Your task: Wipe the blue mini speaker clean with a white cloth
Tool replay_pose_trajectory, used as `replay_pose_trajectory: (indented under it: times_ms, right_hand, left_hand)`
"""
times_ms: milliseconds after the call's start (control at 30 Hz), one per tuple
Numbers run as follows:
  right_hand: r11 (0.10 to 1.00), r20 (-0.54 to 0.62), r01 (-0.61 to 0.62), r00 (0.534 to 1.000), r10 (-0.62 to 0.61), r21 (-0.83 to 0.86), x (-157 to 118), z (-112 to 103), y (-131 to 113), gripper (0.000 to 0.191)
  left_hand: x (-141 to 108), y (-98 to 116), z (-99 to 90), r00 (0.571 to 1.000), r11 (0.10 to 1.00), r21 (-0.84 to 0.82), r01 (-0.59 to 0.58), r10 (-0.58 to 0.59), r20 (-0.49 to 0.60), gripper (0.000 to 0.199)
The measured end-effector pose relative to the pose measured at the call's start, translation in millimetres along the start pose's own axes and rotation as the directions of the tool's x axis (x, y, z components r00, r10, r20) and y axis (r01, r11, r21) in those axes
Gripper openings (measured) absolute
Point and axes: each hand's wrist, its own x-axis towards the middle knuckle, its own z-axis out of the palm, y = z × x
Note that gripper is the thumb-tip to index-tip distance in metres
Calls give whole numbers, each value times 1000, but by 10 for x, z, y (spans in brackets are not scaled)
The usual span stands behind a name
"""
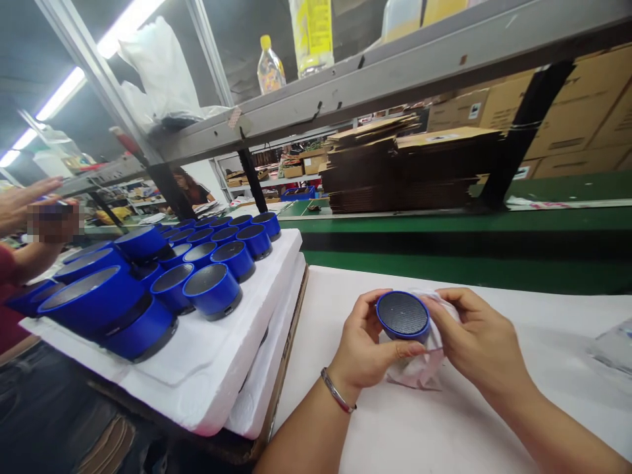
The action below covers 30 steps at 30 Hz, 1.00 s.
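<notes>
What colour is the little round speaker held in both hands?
The small round speaker has a blue body and a dark grey mesh top, seen in the head view.

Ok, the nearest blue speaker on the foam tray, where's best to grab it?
Grip the nearest upright speaker by its round blue side wall, coming down from above with fingers on opposite sides. It stands mesh-up on the foam tray, its near side is free, and neighbours crowd it behind and to the left.

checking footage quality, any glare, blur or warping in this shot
Head view: the ceiling tube lights blow out to white glare; wide-lens warping bends the shelf and stretches the near blue speakers; a pixelated patch covers something at far left; the held speaker and both hands are sharp.
</notes>
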Motion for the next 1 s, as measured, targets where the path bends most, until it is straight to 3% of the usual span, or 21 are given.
replay_pose_trajectory:
  times_ms: [67,267,367,467,533,567,600,667,700,733,800,900,933,1000]
  right_hand:
    - [993,53,-110,993,107,52,73,-17,16,55]
    - [947,72,-228,974,217,225,92,-87,38,68]
    - [936,95,-232,972,214,266,61,-105,48,69]
    - [950,24,-178,984,178,256,36,-146,38,64]
    - [981,0,-46,999,46,188,22,-170,11,49]
    - [986,33,99,994,-104,136,18,-173,-7,37]
    - [956,94,281,953,-289,86,18,-169,-27,24]
    - [789,220,614,769,-600,7,29,-144,-59,6]
    - [711,241,702,696,-676,-34,39,-128,-68,6]
    - [675,219,733,674,-705,-86,52,-116,-71,6]
    - [665,210,732,680,-703,-144,79,-114,-60,6]
    - [671,361,739,642,-676,-57,106,-159,-21,10]
    - [674,375,737,641,-670,-55,110,-176,-9,11]
    - [684,303,720,682,-665,-119,113,-199,0,11]
  left_hand:
    - [-3,-17,9,1000,1000,-11,-2,2,19,79]
    - [-16,-10,-8,999,999,7,38,-38,14,84]
    - [-17,2,-24,999,998,40,47,-47,10,85]
    - [-17,3,-26,1000,991,132,21,-21,0,85]
    - [-19,0,-25,1000,975,220,-24,28,-12,81]
    - [-21,-1,-24,998,961,270,-54,62,-18,78]
    - [-24,-2,-25,995,943,322,-87,99,-20,74]
    - [-31,-3,-28,984,896,416,-158,180,-13,68]
    - [-34,-4,-30,976,871,452,-192,216,-2,67]
    - [-36,-6,-32,970,851,477,-219,245,8,66]
    - [-35,-11,-34,962,828,503,-246,272,23,68]
    - [-27,-23,-35,964,821,516,-242,264,32,65]
    - [-24,-29,-34,966,822,518,-239,258,36,64]
    - [-24,-40,-32,969,826,517,-226,243,35,67]
